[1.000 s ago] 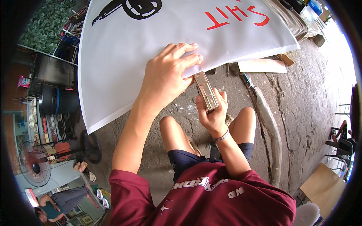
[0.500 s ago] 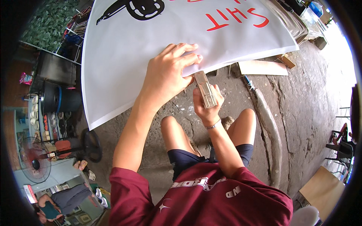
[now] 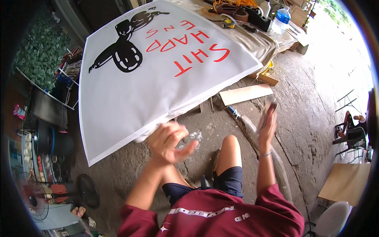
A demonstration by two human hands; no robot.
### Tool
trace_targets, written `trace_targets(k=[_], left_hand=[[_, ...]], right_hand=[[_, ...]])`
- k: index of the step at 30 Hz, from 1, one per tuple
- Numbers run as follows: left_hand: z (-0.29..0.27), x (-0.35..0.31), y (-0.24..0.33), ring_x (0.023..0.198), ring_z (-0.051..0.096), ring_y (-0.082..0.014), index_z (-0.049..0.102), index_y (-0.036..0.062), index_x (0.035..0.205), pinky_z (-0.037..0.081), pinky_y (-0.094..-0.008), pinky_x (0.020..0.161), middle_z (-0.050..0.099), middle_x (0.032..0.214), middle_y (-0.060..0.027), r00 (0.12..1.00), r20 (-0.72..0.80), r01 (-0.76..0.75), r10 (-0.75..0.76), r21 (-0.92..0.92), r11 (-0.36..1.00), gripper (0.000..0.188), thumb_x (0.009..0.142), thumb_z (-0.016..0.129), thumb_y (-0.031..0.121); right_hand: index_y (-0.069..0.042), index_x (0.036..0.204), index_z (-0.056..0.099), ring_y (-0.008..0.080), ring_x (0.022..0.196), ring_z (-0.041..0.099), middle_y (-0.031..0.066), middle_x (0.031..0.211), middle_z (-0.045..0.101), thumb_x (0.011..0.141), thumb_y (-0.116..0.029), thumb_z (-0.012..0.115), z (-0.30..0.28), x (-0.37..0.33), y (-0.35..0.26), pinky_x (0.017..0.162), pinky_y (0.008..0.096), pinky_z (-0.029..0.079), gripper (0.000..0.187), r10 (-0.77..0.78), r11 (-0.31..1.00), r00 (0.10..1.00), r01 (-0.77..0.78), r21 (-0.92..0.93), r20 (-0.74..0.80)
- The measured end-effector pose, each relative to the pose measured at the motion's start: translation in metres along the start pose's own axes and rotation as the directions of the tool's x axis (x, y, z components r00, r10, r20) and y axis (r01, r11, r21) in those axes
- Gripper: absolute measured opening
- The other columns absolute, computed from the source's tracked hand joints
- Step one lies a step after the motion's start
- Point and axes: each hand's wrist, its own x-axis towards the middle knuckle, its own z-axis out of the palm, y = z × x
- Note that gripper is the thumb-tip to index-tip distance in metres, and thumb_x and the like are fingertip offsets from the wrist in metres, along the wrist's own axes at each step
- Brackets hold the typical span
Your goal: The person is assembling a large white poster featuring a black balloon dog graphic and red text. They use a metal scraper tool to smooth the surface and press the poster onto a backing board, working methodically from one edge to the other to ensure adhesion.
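Observation:
A large white printed sheet (image 3: pixel 118 106) with black balloon-like shapes and red lettering spreads over a raised support in front of me. Just off its near edge is my left hand (image 3: pixel 167 143), blurred, with thumb and fingers apart and nothing held. Whitish material (image 3: pixel 173 113) shows beneath that edge, close to the fingers. Out to the right, away from the sheet, my right hand (image 3: pixel 268 125) is raised around a metal staple gun (image 3: pixel 271 106). Motion smears the tool, and part of it is hidden by the fingers.
Beyond the sheet's right corner, a tape measure (image 3: pixel 228 22), orange cord (image 3: pixel 233 4) and a water bottle (image 3: pixel 280 20) crowd a bench. A thin board (image 3: pixel 246 94) lies below. A standing fan (image 3: pixel 35 200) is at left; a white chair (image 3: pixel 333 219) stands at lower right.
My left hand has come off the sheet and its fingers have spread. My right hand has swung right, carrying the staple gun away from the edge. More of the sheet and bench now shows.

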Motion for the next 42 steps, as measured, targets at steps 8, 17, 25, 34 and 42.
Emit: trace_targets(k=[8, 17, 25, 34, 42], left_hand=[[0.068, 0.038, -0.005, 0.099, 0.067, -0.0288, 0.047, -0.0008, 0.125, 0.059, -0.0364, 0.079, 0.064, 0.112, -0.0188, 0.297, 0.463, 0.314, -0.835, -0.873, -0.372, 0.048, 0.099, 0.050, 0.039], [-0.020, 0.013, 0.030, 0.095, 0.067, -0.0261, 0.049, -0.0017, 0.123, 0.056, -0.0404, 0.088, 0.063, 0.114, -0.0166, 0.162, 0.108, 0.447, -0.981, -0.894, -0.025, 0.041, 0.098, 0.050, 0.031], [-0.040, -0.074, 0.061, 0.118, 0.056, -0.0254, 0.043, 0.0041, 0.134, 0.053, -0.0451, 0.092, 0.058, 0.128, -0.0130, 0.167, 0.175, 0.349, -0.970, -0.931, -0.108, 0.049, 0.100, 0.046, 0.040], [-0.037, -0.101, 0.028, 0.111, 0.061, -0.0200, 0.054, 0.0026, 0.123, 0.052, -0.0370, 0.096, 0.062, 0.122, -0.0089, 0.157, 0.040, 0.080, -0.987, -0.996, -0.028, 0.033, 0.091, 0.059, 0.007], [-0.007, -0.163, -0.008, 0.117, 0.057, -0.0188, 0.052, 0.0007, 0.126, 0.049, -0.0350, 0.100, 0.059, 0.127, -0.0092, 0.299, -0.001, 0.049, -0.954, -0.999, 0.017, 0.037, 0.091, 0.058, 0.005]], right_hand=[[-0.006, 0.106, 0.057, 0.0370, 0.091, 0.063, 0.0158, 0.104, 0.065, 0.095, -0.046, 0.051, 0.028, 0.234, -0.066, 0.085, 0.0507, 0.040, 0.041, -0.503, 0.238, 0.767, 0.567, -0.789, 0.399], [-0.012, 0.114, 0.064, 0.0269, 0.110, 0.061, 0.0108, 0.112, 0.067, 0.091, -0.053, 0.051, 0.112, 0.346, -0.038, 0.094, 0.0526, 0.036, 0.048, -0.200, 0.101, 0.863, 0.489, -0.866, 0.464], [-0.007, 0.108, 0.066, 0.0319, 0.093, 0.060, 0.0112, 0.101, 0.064, 0.095, -0.047, 0.051, 0.114, 0.284, -0.016, 0.083, 0.0427, 0.046, 0.045, -0.445, 0.438, 0.822, 0.545, -0.715, 0.355], [0.003, 0.116, 0.055, 0.0150, 0.079, 0.059, 0.0134, 0.089, 0.065, 0.098, -0.040, 0.054, 0.092, 0.108, -0.067, 0.073, 0.0314, 0.049, 0.047, 0.266, 0.898, 0.762, 0.027, -0.439, 0.590], [0.005, 0.107, 0.057, 0.0108, 0.078, 0.061, 0.0113, 0.087, 0.066, 0.096, -0.031, 0.060, 0.096, 0.094, -0.015, 0.067, 0.0262, 0.049, 0.038, 0.149, 0.942, 0.833, 0.043, -0.332, 0.533]])
